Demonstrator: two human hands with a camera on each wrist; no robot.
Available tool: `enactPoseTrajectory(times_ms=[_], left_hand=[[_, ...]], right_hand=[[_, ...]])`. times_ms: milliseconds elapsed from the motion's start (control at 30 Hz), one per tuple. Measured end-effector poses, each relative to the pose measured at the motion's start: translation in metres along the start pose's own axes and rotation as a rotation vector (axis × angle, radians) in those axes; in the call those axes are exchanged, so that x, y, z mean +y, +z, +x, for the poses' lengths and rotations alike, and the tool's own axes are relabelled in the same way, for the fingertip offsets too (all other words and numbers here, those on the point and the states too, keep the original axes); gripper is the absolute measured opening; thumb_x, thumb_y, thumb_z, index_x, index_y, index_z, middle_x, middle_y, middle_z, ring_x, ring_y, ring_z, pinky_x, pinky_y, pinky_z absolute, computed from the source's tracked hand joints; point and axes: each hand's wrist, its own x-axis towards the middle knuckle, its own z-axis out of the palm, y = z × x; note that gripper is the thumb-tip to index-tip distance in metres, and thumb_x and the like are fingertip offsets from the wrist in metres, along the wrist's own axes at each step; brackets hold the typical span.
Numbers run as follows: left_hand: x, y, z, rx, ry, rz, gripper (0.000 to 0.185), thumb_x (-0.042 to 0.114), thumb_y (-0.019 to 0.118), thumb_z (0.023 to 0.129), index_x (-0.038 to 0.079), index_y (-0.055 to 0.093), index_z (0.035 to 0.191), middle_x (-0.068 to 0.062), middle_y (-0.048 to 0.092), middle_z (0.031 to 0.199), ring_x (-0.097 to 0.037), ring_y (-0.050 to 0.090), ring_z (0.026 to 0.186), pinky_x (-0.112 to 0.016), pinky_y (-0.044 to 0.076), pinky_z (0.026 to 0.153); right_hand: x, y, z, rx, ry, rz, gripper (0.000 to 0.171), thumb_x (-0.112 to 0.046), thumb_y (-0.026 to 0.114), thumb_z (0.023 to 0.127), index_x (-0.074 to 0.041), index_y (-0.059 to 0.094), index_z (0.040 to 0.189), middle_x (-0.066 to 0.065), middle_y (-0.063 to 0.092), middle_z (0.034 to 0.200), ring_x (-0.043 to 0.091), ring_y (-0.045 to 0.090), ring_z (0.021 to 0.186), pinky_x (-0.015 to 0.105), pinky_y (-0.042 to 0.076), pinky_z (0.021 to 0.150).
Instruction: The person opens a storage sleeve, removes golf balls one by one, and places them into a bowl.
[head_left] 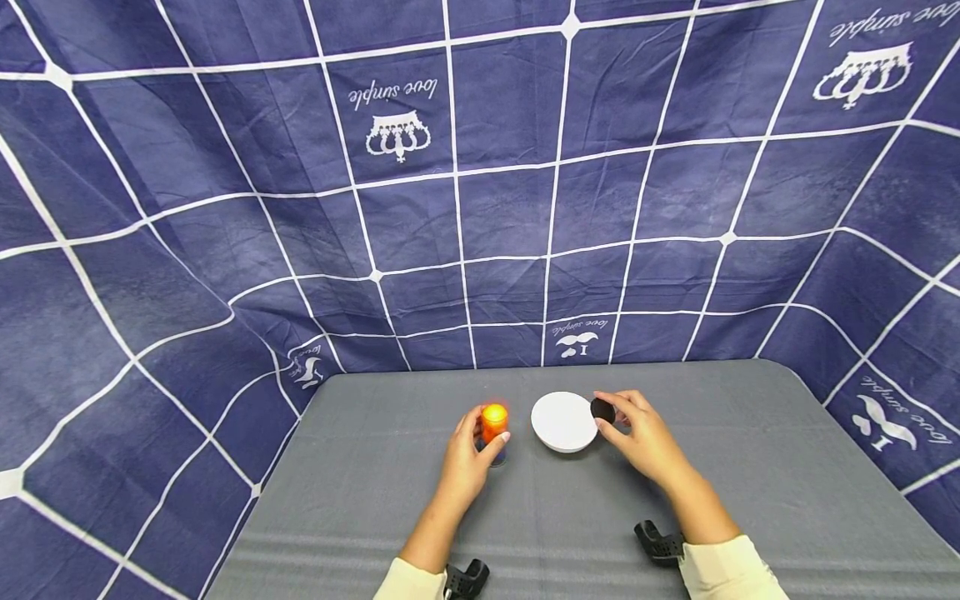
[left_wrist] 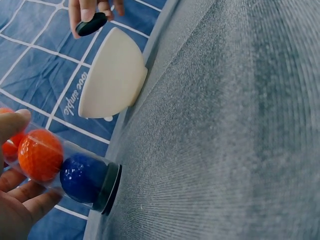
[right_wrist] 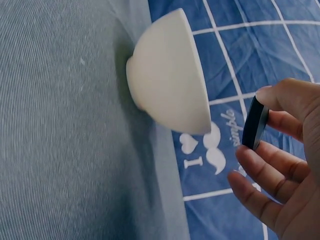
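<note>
Two golf balls, orange over blue, sit in the clear tube (head_left: 494, 429) my left hand (head_left: 467, 465) grips upright, just left of the white bowl (head_left: 564, 422). My right hand (head_left: 643, 440) pinches the black cap (head_left: 602, 410) at the bowl's right rim; I'd keep the tube steady on the desk (head_left: 750, 467).

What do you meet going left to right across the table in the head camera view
Left hand → clear tube of balls → white bowl → black lid → right hand.

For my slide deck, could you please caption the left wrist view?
Left hand holds a clear tube of orange and blue balls upright beside a white bowl.
</note>
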Motion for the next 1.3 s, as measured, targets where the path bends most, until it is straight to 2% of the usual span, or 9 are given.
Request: enactPoseTrajectory(times_ms=[133, 367, 600, 833, 1100, 1300], left_hand=[[-0.001, -0.001, 0.0, 0.007, -0.021, -0.018, 0.055, 0.019, 0.079, 0.087, 0.0, 0.056, 0.133, -0.019, 0.064, 0.123, -0.033, 0.068, 0.109, -0.046, 0.055, 0.096], [-0.002, -0.002, 0.001, 0.009, -0.048, -0.041, 0.054, 0.016, 0.08, 0.085, 0.001, 0.056, 0.131, -0.02, 0.064, 0.121, -0.035, 0.067, 0.111, -0.047, 0.055, 0.097], [-0.005, -0.002, 0.002, 0.002, -0.061, -0.034, 0.054, 0.012, 0.08, 0.082, 0.004, 0.056, 0.13, -0.019, 0.064, 0.119, -0.034, 0.066, 0.113, -0.046, 0.055, 0.097], [-0.005, -0.004, 0.002, -0.023, -0.079, -0.032, 0.057, 0.01, 0.081, 0.081, 0.005, 0.054, 0.131, -0.019, 0.063, 0.12, -0.034, 0.063, 0.115, -0.047, 0.056, 0.097], [-0.008, -0.003, 0.002, -0.031, -0.064, -0.027, 0.059, 0.007, 0.081, 0.079, 0.005, 0.053, 0.132, -0.019, 0.063, 0.119, -0.033, 0.064, 0.112, -0.046, 0.056, 0.095], [-0.01, -0.003, 0.002, -0.034, -0.057, -0.025, 0.06, 0.006, 0.081, 0.079, 0.004, 0.052, 0.132, -0.02, 0.064, 0.118, -0.033, 0.065, 0.112, -0.046, 0.056, 0.095]], right_hand=[[0.006, -0.003, 0.0, -0.007, 0.024, -0.024, 0.04, -0.012, 0.078, 0.086, -0.009, 0.07, 0.125, 0.006, 0.059, 0.101, 0.016, 0.056, 0.081, 0.03, 0.048, 0.072], [0.016, -0.005, -0.002, -0.016, 0.079, -0.041, 0.039, -0.012, 0.078, 0.086, -0.007, 0.07, 0.124, 0.008, 0.057, 0.095, 0.017, 0.053, 0.078, 0.029, 0.043, 0.068], [0.027, -0.004, -0.004, -0.063, 0.143, -0.056, 0.04, -0.013, 0.077, 0.086, -0.004, 0.069, 0.124, 0.008, 0.057, 0.092, 0.014, 0.05, 0.076, 0.029, 0.04, 0.066], [0.039, 0.004, -0.009, -0.113, 0.168, -0.09, 0.039, -0.016, 0.079, 0.083, -0.001, 0.07, 0.119, 0.007, 0.058, 0.087, 0.011, 0.05, 0.072, 0.029, 0.04, 0.065], [0.045, 0.007, -0.012, -0.183, 0.192, -0.115, 0.041, -0.018, 0.08, 0.082, 0.002, 0.071, 0.116, 0.01, 0.063, 0.094, 0.01, 0.049, 0.071, 0.029, 0.04, 0.065], [0.042, 0.006, -0.013, -0.223, 0.212, -0.122, 0.04, -0.017, 0.081, 0.081, 0.001, 0.072, 0.116, 0.005, 0.06, 0.09, 0.01, 0.048, 0.073, 0.028, 0.038, 0.065]])
